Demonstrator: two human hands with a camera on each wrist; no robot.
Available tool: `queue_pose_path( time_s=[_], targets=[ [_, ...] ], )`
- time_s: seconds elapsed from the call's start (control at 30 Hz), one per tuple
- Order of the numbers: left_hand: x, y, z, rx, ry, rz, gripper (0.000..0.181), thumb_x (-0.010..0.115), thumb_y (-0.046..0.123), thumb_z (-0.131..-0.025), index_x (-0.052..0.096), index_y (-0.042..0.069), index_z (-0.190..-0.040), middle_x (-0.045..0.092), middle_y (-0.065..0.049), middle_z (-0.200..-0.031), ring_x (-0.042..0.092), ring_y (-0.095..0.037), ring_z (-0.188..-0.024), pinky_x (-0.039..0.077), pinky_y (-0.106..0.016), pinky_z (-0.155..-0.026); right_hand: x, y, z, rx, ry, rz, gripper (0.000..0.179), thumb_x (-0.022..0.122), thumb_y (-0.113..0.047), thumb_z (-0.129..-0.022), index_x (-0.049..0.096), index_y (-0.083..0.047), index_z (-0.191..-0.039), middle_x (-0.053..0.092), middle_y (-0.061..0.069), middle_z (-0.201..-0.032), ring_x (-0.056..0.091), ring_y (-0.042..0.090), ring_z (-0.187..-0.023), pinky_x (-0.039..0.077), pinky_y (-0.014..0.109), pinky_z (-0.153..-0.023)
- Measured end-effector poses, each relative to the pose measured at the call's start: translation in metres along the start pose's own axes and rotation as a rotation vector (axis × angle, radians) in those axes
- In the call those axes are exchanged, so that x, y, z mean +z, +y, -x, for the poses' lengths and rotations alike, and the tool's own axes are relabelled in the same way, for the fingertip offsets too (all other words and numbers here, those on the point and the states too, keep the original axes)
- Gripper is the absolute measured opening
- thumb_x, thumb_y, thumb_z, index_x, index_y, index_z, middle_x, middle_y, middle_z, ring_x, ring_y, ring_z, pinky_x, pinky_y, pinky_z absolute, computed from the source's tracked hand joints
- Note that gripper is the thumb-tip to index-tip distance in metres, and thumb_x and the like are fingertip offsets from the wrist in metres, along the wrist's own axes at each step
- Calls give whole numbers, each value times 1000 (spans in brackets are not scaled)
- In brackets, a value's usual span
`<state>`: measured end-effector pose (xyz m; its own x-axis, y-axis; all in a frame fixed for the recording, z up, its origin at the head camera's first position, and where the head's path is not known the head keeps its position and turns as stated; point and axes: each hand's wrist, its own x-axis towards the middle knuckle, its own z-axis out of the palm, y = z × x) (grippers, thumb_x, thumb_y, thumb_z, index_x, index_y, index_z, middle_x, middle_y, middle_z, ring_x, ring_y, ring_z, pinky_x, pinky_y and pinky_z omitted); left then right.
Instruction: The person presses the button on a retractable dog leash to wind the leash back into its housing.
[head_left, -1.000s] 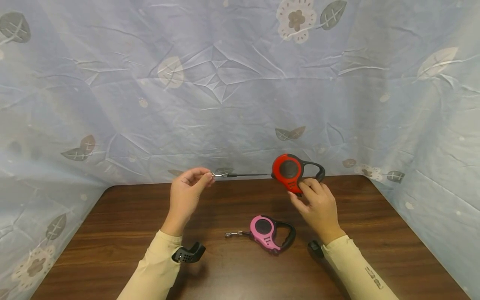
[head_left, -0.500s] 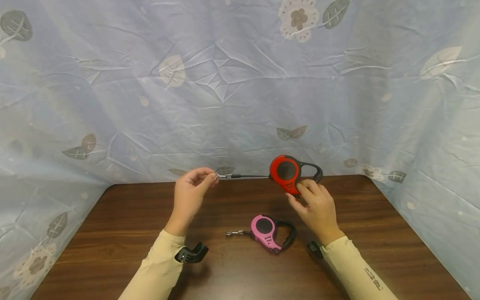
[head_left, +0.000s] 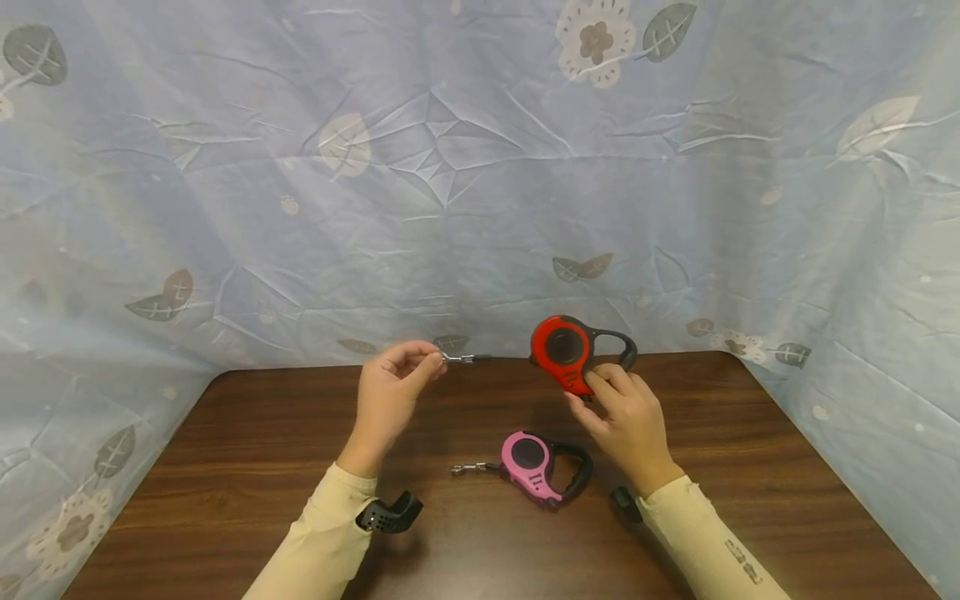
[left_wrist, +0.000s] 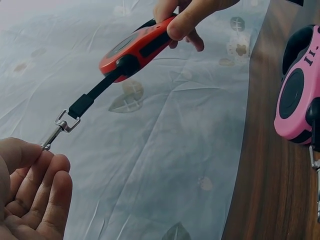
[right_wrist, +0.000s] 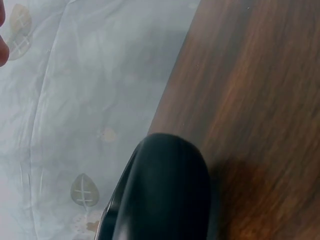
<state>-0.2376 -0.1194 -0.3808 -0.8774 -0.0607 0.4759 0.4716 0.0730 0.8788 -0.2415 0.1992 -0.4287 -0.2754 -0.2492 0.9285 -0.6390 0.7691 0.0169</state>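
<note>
My left hand [head_left: 386,404] pinches the end of the silver metal clip [left_wrist: 52,136] of a red retractable dog leash [head_left: 572,376] between thumb and forefinger. From the clip a short black strap [left_wrist: 102,86] runs straight to the leash casing. My right hand [head_left: 628,423] grips the lower part of that casing, which is raised over the far side of the table. Its black loop handle [right_wrist: 170,190] fills the lower middle of the right wrist view. A pink retractable leash [head_left: 532,481] lies on the table between my forearms, its metal clip [head_left: 469,468] pointing left.
The brown wood-grain table [head_left: 247,467] ends at a far edge just below both hands' height in the head view. Behind it and at the sides hangs a pale blue curtain [head_left: 480,217] with leaves and flowers. Each wrist wears a black band [head_left: 390,512].
My hands have drawn closer together, left hand rightward and right hand leftward and slightly down. The stretch of strap showing between clip and red casing has shortened. The pink leash stays put.
</note>
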Motion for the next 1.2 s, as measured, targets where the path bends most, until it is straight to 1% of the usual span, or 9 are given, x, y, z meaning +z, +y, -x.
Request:
queue_pose_path(
  time_s=[0.1,0.27,0.4,0.7,0.9,1.2],
  targets=[
    [2,1,1,5,-5,-4,13,76,11,-95,74,-1,-99,76,-15,-88,73,-19,-81,61,-30,-78,0,-2,0,-2,-1,-3,35,65,-38,-99,72,-4,-97,65,8,-91,52,28,-64,45,42,-55],
    [6,2,3,14,-23,1,9,76,7,-95,74,-2,-98,75,-17,-89,73,-17,-80,61,-31,-78,1,-5,-2,-16,1,-15,36,65,-38,-100,72,-3,-96,65,8,-91,53,27,-65,46,42,-56],
    [9,0,4,9,-30,11,9,76,6,-94,73,-2,-98,75,-18,-88,73,-17,-79,62,-31,-77,2,-8,-2,-30,2,-27,36,65,-37,-100,72,-2,-94,65,9,-90,54,27,-67,46,42,-56],
    [14,-2,6,16,-47,-24,10,77,9,-94,75,1,-99,75,-15,-86,74,-16,-79,62,-32,-77,4,-12,-2,-58,-3,-40,35,65,-36,-100,72,-2,-93,65,8,-89,54,26,-67,46,41,-57],
    [15,-4,8,15,-51,-20,11,77,12,-94,75,2,-98,75,-12,-85,74,-15,-79,61,-30,-77,5,-13,-2,-67,-7,-47,35,65,-36,-100,73,-3,-93,65,7,-89,53,25,-65,44,40,-57],
    [19,-4,9,8,-56,-18,10,77,11,-94,75,1,-98,75,-16,-86,74,-14,-79,62,-31,-77,5,-14,-1,-76,-11,-63,33,68,-35,-98,72,-2,-93,66,7,-91,54,26,-67,44,40,-58]
  ],
)
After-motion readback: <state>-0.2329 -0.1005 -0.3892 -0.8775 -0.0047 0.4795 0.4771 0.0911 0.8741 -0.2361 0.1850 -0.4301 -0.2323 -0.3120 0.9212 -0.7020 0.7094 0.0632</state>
